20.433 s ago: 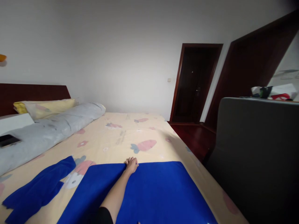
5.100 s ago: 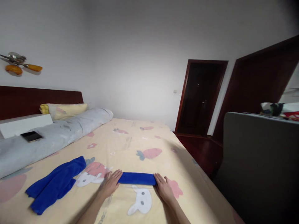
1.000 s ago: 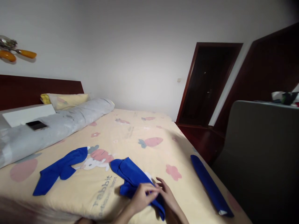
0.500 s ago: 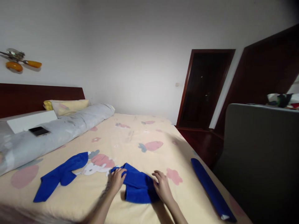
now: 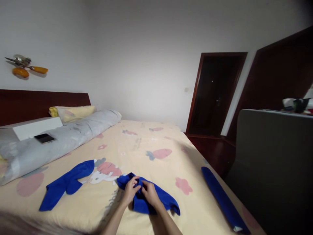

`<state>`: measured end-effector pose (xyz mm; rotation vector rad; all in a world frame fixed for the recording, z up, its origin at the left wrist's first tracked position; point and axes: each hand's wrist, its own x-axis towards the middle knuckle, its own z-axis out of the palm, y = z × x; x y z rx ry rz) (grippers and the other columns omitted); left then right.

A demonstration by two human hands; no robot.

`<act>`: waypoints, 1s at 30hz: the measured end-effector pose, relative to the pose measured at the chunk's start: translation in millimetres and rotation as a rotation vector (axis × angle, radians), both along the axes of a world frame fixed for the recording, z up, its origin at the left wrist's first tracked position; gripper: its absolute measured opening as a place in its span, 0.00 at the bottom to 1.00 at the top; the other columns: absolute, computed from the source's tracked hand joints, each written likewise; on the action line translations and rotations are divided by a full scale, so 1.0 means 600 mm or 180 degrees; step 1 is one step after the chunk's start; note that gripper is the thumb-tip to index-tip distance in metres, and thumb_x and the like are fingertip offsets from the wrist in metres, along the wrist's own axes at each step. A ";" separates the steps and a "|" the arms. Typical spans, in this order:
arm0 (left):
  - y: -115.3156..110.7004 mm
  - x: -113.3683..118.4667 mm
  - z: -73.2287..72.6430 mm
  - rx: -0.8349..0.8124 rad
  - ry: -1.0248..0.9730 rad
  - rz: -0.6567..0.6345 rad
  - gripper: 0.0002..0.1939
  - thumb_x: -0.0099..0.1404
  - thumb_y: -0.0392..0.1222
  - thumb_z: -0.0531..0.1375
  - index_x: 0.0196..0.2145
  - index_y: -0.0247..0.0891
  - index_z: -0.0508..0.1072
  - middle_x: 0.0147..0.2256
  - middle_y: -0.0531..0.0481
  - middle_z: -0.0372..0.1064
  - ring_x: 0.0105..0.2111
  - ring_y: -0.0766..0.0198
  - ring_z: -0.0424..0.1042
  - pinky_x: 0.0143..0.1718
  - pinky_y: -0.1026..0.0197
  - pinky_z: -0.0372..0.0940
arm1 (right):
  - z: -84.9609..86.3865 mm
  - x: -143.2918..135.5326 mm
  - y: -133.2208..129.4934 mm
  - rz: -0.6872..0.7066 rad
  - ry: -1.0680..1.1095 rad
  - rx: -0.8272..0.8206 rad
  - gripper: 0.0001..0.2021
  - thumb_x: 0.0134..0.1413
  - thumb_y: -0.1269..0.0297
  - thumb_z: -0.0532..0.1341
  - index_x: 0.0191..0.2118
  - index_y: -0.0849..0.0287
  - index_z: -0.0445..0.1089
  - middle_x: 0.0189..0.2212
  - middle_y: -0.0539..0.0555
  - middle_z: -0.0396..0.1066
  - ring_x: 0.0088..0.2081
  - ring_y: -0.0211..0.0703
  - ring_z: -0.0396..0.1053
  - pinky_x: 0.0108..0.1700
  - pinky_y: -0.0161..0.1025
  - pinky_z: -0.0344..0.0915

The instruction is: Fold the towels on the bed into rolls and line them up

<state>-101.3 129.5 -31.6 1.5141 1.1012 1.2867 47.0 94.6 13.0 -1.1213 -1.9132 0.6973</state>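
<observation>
A crumpled piece of blue cloth (image 5: 166, 197) lies on the bed in front of me; its exact kind is unclear. My left hand (image 5: 131, 190) has its thumb and fingers closed on a gathered fold near the cloth's middle. Close beside it, my right hand (image 5: 150, 193) pinches the same fold. One end of the cloth spreads out to the right, past my right wrist. To the left a second blue cloth (image 5: 67, 182) lies flat, long and bent. A long, narrow blue roll or folded strip (image 5: 222, 199) rests along the bed's right edge, with a small white patch at its near end.
The bed's patterned sheet (image 5: 137, 153) stretches beneath everything. A grey rolled quilt (image 5: 80, 130) lies on the left, with a phone (image 5: 44, 138) on it and a white box (image 5: 37, 127) behind. A grey chair back (image 5: 271, 156) stands beyond the bed's right edge.
My hands have come together over the middle of the cloth and gathered a fold there. Earlier they were apart at its two sides, and the cloth lay flatter.
</observation>
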 end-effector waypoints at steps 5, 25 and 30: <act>-0.013 0.005 -0.010 0.0043 0.0148 -0.0066 0.25 0.55 0.42 0.61 0.51 0.37 0.67 0.26 0.57 0.62 0.28 0.64 0.67 0.29 0.63 0.65 | -0.005 0.014 -0.005 -0.0178 -0.0265 0.0008 0.22 0.50 0.72 0.52 0.51 0.61 0.70 0.44 0.56 0.76 0.45 0.47 0.72 0.49 0.39 0.65; -0.059 -0.332 0.053 -0.1222 0.1898 0.2980 0.11 0.58 0.42 0.56 0.31 0.38 0.78 0.36 0.38 0.76 0.36 0.46 0.74 0.36 0.53 0.65 | 0.029 0.421 -0.156 -0.3381 -0.1816 -0.1372 0.17 0.51 0.67 0.50 0.42 0.60 0.73 0.38 0.67 0.76 0.37 0.57 0.76 0.34 0.44 0.66; -0.064 -0.308 0.024 -0.1321 0.2727 0.2838 0.17 0.56 0.39 0.55 0.42 0.39 0.77 0.48 0.36 0.72 0.50 0.40 0.68 0.47 0.44 0.61 | -0.019 0.416 -0.176 -0.3279 -0.2719 -0.0999 0.18 0.52 0.72 0.49 0.44 0.64 0.72 0.44 0.68 0.73 0.45 0.59 0.72 0.40 0.47 0.65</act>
